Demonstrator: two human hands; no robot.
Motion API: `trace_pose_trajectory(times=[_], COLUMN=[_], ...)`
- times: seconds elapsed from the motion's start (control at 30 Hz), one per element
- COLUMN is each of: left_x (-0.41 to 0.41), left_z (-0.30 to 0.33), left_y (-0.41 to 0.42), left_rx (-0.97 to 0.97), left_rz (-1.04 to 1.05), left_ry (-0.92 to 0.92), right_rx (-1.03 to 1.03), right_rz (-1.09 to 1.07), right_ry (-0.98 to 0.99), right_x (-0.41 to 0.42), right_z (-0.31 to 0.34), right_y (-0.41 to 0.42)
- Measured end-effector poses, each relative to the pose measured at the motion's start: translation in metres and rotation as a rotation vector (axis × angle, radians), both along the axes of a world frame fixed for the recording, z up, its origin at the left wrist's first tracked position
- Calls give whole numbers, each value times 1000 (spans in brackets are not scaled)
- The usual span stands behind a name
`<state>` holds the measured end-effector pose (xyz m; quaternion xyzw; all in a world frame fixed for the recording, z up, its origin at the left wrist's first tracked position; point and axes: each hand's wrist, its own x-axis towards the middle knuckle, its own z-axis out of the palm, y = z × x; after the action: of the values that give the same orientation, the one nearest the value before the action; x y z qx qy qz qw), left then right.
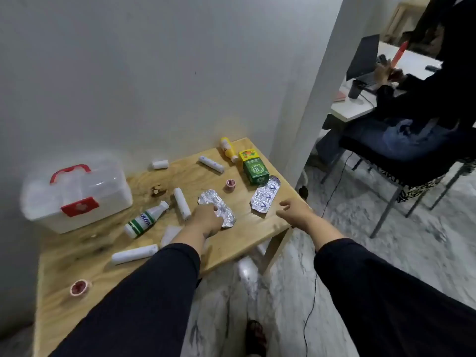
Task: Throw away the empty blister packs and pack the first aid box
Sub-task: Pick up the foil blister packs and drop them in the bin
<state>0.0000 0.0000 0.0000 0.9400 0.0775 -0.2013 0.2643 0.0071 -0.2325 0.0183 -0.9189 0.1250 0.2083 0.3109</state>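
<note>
A crumpled silver blister pack (219,207) lies mid-table, and my left hand (206,219) closes its fingers on the near end of it. A second silver blister pack (265,195) lies near the table's right edge. My right hand (293,211) hovers just in front of that pack, fingers spread, holding nothing. The white first aid box (77,194) with a red handle and red latch stands shut at the table's left by the wall.
On the wooden table (247,235): several white rolls (182,203), a white-green bottle (145,222), a yellow bottle (228,148), a green box (255,171), two red tape rolls (230,185). A seated person (425,99) is at the right, beyond a pillar.
</note>
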Motion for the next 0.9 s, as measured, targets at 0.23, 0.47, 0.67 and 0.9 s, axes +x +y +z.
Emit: trace_pose_trajectory(times=[0.23,0.47,0.67,0.9], left_x=[43,62,65,62], left_z=[-33,-41,-39,-39], left_y=[-26,-47,-55,-50], left_rx=[181,150,-58,-270], left_rz=[55,110,442,523], left_ry=[-19,-123,-107,-124], right_rx=[-34,-246,-120,-58], right_rz=[-64,73,-13,-106], right_ry=[-128,-140,-131,-287], right_x=[69,98,101,92], right_z=[-32,-65,-65,-54], right_y=[-11,-8,-28,-42])
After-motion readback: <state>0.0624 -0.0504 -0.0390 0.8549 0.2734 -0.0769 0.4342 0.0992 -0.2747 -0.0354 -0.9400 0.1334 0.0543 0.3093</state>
